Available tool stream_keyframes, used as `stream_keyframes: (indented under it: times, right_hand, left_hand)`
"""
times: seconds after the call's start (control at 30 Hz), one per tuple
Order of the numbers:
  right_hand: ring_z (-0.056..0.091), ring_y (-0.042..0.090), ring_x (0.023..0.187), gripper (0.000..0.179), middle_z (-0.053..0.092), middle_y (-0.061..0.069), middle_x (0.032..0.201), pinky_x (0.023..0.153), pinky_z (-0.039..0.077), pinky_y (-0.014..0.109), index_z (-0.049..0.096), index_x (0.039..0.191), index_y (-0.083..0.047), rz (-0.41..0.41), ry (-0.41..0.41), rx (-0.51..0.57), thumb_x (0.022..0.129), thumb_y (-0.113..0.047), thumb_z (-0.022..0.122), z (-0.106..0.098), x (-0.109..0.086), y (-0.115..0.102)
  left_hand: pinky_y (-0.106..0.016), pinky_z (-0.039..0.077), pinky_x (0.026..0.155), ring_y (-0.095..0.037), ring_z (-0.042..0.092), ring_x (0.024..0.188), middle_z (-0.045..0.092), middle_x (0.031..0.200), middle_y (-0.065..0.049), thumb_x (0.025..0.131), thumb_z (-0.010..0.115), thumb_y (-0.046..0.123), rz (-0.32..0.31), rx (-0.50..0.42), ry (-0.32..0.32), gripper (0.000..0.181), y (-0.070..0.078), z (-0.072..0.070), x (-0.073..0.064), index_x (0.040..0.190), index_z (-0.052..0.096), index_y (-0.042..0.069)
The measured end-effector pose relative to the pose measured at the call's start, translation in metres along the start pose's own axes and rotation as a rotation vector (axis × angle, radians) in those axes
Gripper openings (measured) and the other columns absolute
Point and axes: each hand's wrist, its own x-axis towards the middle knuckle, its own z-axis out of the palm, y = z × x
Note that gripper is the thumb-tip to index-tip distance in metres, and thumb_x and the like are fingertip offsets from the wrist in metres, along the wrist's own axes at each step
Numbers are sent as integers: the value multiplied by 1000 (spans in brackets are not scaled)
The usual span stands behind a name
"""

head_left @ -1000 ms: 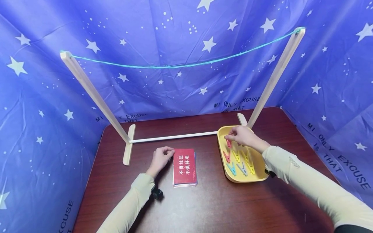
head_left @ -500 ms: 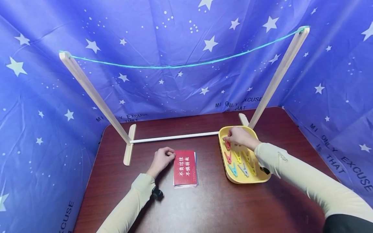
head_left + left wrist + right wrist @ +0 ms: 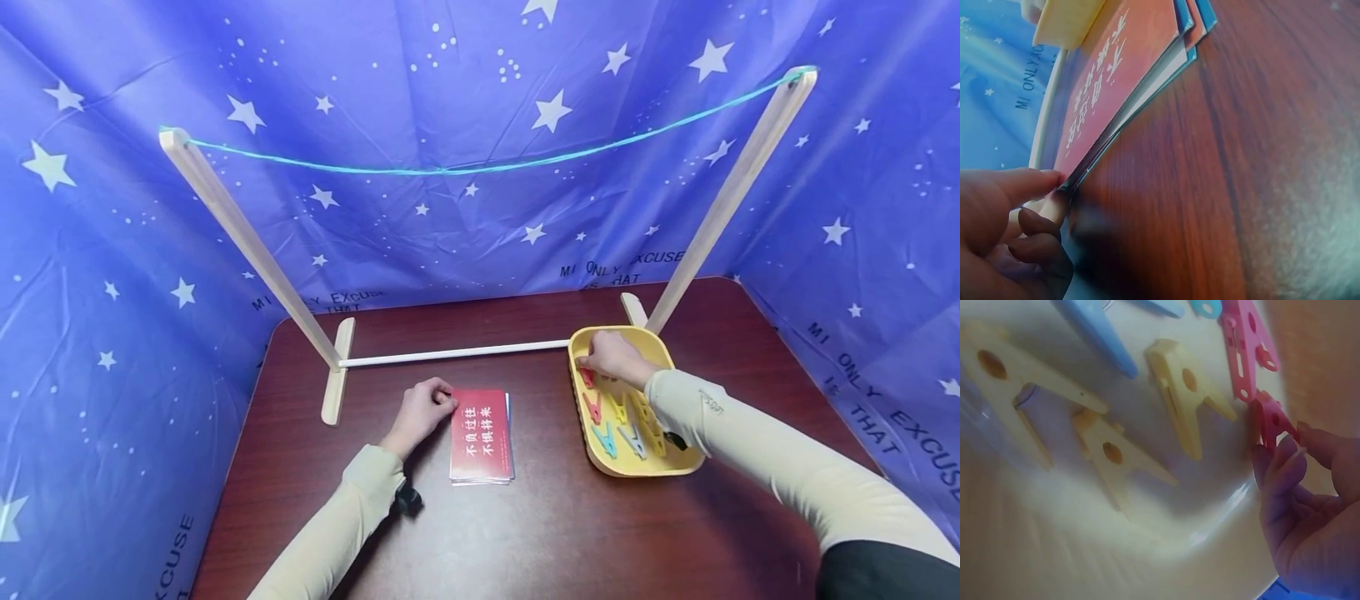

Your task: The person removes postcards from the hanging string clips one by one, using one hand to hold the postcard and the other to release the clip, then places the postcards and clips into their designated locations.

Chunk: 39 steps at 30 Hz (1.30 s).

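Observation:
My left hand (image 3: 420, 414) pinches the upper left corner of a red card (image 3: 482, 442) with white Chinese characters. This card tops a small stack on the table, and in the left wrist view the card edges (image 3: 1175, 59) fan slightly apart. Over the far end of a yellow tray (image 3: 684, 462), my right hand (image 3: 617, 357) pinches the legs of a red clothespin (image 3: 1269, 419) between thumb and fingers. Another red clothespin (image 3: 1246, 350) lies right beside it. Yellow clothespins (image 3: 1185, 394), a light blue one (image 3: 604, 441) and a grey-blue one (image 3: 632, 442) lie in the tray.
Behind the cards stands a wooden frame with a left post (image 3: 251, 250), a right post (image 3: 731, 200) and a white bottom rod (image 3: 457, 353). A sagging turquoise string (image 3: 450, 172) joins the post tops. A blue star-patterned curtain (image 3: 420, 250) surrounds the dark red table (image 3: 555, 542).
My right hand has lowered slightly into the tray with the red clothespin. My left hand stays at the card corner. The head view has shifted a little.

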Motion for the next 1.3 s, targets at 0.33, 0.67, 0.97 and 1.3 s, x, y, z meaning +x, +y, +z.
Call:
stream_keyframes:
  times: [0.33, 0.67, 0.97, 1.3]
  right_hand:
    - [47, 15, 48, 44, 45, -2, 51, 47, 36, 28, 45, 55, -17, -25, 105, -73, 90, -18, 71, 7, -1, 3]
    - [54, 25, 60, 38, 51, 6, 60, 59, 46, 39, 46, 59, -14, -29, 139, -112, 90, -15, 68, 8, -4, -2]
    - [51, 21, 54, 46, 44, -1, 53, 55, 42, 33, 52, 56, -13, -13, 110, -104, 99, -26, 63, 6, -8, 4]
    - [43, 15, 52, 36, 44, 0, 59, 49, 33, 27, 54, 70, -7, -20, 99, -28, 99, -24, 65, 14, -28, 7]
  left_hand:
    - [-36, 54, 76, -11, 63, 69, 70, 73, -1, 88, 78, 5, 60, 62, 4, 16, 7, 3, 0, 100, 71, -1]
    - [-43, 56, 79, -15, 66, 71, 71, 74, -1, 89, 77, 7, 55, 73, 16, 16, 3, 6, 1, 103, 71, 0]
    - [-40, 56, 76, -13, 64, 71, 70, 76, 0, 91, 75, 10, -3, 81, 25, 11, 1, 5, 3, 100, 73, 3]
    - [-39, 53, 73, -14, 61, 72, 70, 82, 2, 96, 68, 19, -39, 137, 77, 14, -1, 0, -12, 104, 76, 9]
